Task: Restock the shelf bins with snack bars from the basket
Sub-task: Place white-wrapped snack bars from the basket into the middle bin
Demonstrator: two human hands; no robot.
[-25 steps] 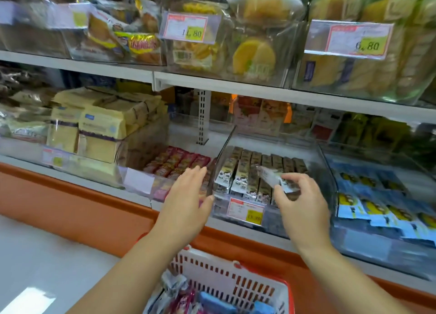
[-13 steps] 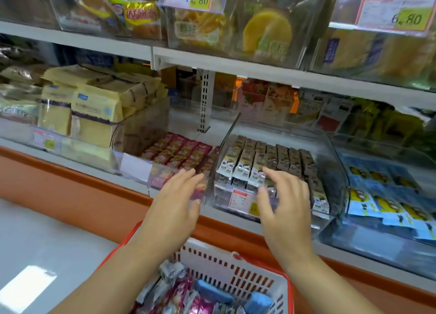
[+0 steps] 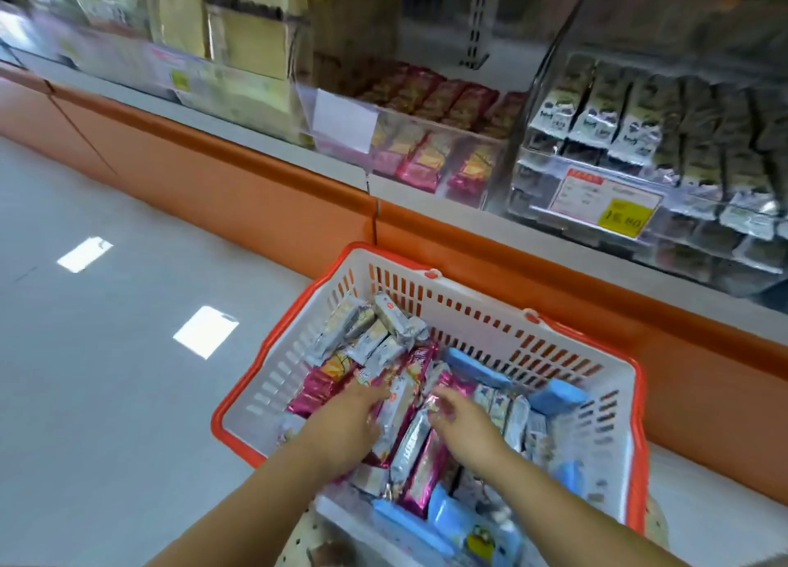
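A white basket with an orange rim [image 3: 426, 270] stands low in front of me, full of snack bars: silver ones [image 3: 371, 336], pink ones [image 3: 315, 389] and blue packs [image 3: 473, 368]. My left hand [image 3: 349, 417] reaches into it with fingers stretched over the pink and silver bars. Beside it, my right hand [image 3: 464, 421] touches a pink-and-silver bar [image 3: 415, 443] with loosely bent fingers. Neither hand lifts anything. On the shelf above sit a clear bin of silver-and-dark bars [image 3: 639, 119] and, to its left, a clear bin of pink bars [image 3: 435, 140].
An orange plinth [image 3: 256, 183] runs under the shelf edge just behind the basket. A bin of yellow packs [image 3: 247, 42] stands further left. A price tag [image 3: 605, 202] hangs on the front of the silver-bar bin. Grey floor [image 3: 106, 374] lies to the left.
Both hands came down from the shelf bins into the basket. The bar my right hand held a second ago is gone from it. My view tilted down.
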